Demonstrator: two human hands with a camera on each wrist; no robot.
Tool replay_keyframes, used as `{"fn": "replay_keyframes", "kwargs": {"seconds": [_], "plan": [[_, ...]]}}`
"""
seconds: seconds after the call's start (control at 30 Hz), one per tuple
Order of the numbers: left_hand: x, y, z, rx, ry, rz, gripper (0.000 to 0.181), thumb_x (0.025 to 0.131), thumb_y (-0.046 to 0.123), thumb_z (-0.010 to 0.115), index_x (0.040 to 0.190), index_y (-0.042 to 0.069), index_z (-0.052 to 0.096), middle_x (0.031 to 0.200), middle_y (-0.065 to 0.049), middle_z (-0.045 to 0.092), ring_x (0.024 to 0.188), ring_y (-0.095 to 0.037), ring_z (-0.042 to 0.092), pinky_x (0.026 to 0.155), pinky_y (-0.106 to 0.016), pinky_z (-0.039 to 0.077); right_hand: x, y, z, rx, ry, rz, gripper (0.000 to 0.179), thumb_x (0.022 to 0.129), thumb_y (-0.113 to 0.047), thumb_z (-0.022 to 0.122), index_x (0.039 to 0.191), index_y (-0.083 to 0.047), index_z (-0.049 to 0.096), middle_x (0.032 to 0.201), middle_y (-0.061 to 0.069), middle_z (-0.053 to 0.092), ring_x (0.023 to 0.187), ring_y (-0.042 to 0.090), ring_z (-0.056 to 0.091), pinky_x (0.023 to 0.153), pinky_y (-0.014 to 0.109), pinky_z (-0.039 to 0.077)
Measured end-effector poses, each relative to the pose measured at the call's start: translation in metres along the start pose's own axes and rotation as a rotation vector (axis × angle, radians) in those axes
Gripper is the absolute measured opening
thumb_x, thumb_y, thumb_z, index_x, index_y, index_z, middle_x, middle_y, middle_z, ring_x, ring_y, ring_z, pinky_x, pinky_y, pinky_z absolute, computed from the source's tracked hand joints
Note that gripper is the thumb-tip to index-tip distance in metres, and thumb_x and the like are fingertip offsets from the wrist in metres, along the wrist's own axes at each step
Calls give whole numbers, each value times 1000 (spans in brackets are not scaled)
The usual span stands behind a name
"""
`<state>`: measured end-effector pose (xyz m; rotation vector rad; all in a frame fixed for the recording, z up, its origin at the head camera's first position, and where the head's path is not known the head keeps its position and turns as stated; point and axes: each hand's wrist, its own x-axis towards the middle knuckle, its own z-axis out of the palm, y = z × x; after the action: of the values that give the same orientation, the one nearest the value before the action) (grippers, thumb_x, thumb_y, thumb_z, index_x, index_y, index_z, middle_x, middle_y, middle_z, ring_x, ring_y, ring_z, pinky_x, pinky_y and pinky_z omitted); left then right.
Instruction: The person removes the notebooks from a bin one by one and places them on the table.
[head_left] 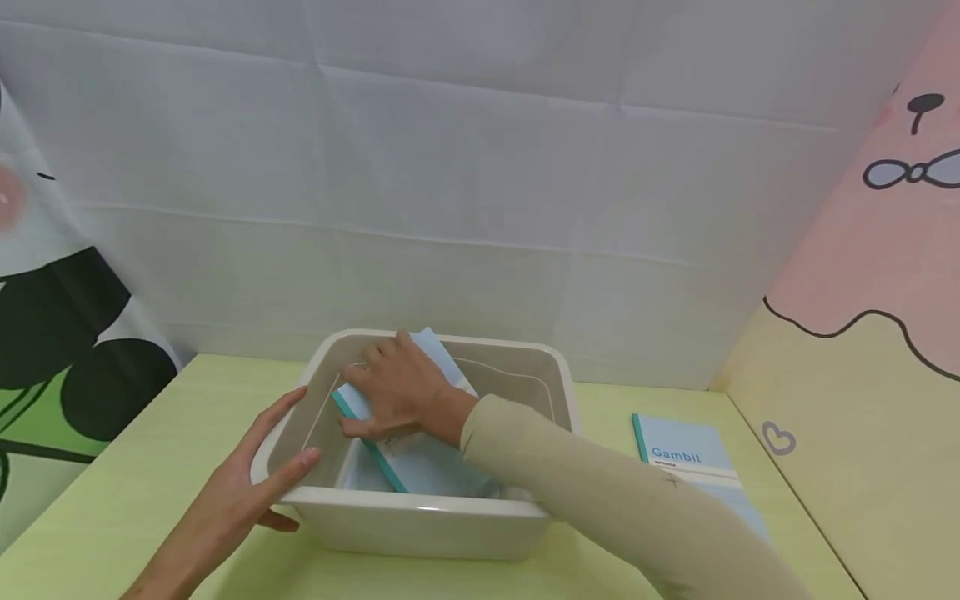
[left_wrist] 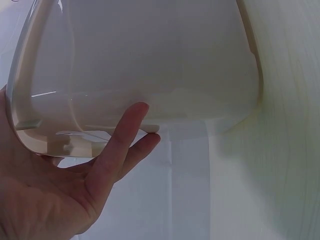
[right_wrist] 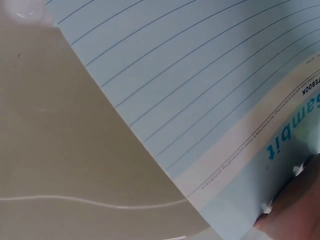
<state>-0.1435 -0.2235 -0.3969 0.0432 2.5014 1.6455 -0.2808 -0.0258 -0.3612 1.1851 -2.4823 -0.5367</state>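
Observation:
In the head view, my right hand (head_left: 401, 385) grips a light blue notebook (head_left: 431, 458) with a teal spine, tilted inside a beige plastic bin (head_left: 420, 525). The right wrist view shows the notebook's (right_wrist: 200, 75) striped cover and upside-down "Gambit" lettering close up, with fingertips at its edge. My left hand (head_left: 243, 483) holds the bin's left rim, the thumb lying over it. Seen from the left wrist, fingers (left_wrist: 122, 140) press against the bin's outer wall (left_wrist: 150, 60). A pale item (head_left: 360, 471) lies under the notebook; its kind cannot be told.
A second light blue Gambit notebook (head_left: 686, 450) lies on the pale yellow table (head_left: 600, 533) right of the bin, partly behind the right sleeve (head_left: 600, 492). A white cloth (head_left: 465, 167) hangs behind the bin. Printed panels (head_left: 862, 417) stand at both sides.

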Motion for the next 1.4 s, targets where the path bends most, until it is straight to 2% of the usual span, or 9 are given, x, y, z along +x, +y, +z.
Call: {"fn": "replay_keyframes", "kwargs": {"seconds": [0.2, 0.27, 0.5, 0.67, 0.77, 0.9, 1.0, 1.2, 1.4], "plan": [[-1, 2, 1, 2, 10, 21, 75, 106, 44, 54, 164, 49, 5, 167, -23, 21, 126, -42, 57, 69, -45, 65, -2, 17, -16, 122, 4, 116, 65, 95, -74, 38, 145, -34, 52, 125, -2, 62, 116, 18, 59, 103, 40, 44], [-2, 3, 1, 0, 17, 26, 74, 106, 44, 54, 164, 49, 7, 167, -22, 22, 126, -41, 57, 69, -45, 65, -3, 23, -20, 149, 18, 159, 66, 95, -73, 39, 147, -33, 52, 126, -1, 63, 118, 19, 59, 105, 42, 44], [-2, 1, 1, -12, 26, 39, 73, 107, 42, 53, 164, 49, 9, 164, -22, 26, 121, -38, 60, 68, -46, 65, -5, 46, -29, 200, 75, 307, 66, 97, -72, 38, 146, -30, 53, 124, 3, 64, 117, 23, 60, 101, 45, 46], [-3, 1, 2, -28, 36, 40, 71, 107, 40, 54, 163, 50, 11, 164, -20, 26, 121, -38, 60, 68, -45, 65, -7, 64, -33, 284, 81, 392, 60, 96, -68, 38, 135, -26, 58, 117, 4, 66, 116, 24, 61, 100, 48, 46], [-3, 2, 4, -34, 44, 49, 71, 107, 39, 55, 163, 50, 13, 163, -19, 28, 119, -37, 60, 67, -44, 65, -10, 77, -34, 316, 77, 432, 62, 96, -67, 38, 137, -24, 57, 118, 6, 67, 115, 26, 61, 100, 50, 45], [-3, 1, 4, -23, 51, 61, 71, 107, 38, 55, 163, 50, 13, 163, -19, 29, 117, -34, 61, 66, -43, 65, -16, 91, -40, 346, 89, 478, 63, 96, -65, 38, 138, -22, 58, 112, 8, 67, 103, 28, 62, 96, 50, 46], [-3, 0, 4, -19, 53, 62, 71, 107, 38, 55, 163, 49, 12, 163, -20, 29, 117, -34, 61, 66, -43, 65, -20, 98, -46, 376, 96, 514, 61, 95, -64, 37, 131, -21, 61, 103, 7, 66, 92, 27, 61, 92, 50, 46], [-2, 0, 2, -18, 45, 49, 72, 107, 39, 54, 164, 49, 10, 164, -20, 26, 120, -37, 60, 68, -44, 65, -29, 111, -54, 439, 91, 568, 62, 94, -64, 35, 128, -20, 61, 97, 5, 64, 89, 26, 59, 94, 53, 44], [0, -1, 4, -1, 45, 60, 72, 108, 38, 53, 164, 47, 9, 164, -22, 27, 118, -35, 61, 67, -43, 65, -42, 129, -61, 484, 71, 635, 59, 93, -64, 34, 118, -18, 60, 81, 3, 56, 81, 24, 54, 91, 52, 44]]}}
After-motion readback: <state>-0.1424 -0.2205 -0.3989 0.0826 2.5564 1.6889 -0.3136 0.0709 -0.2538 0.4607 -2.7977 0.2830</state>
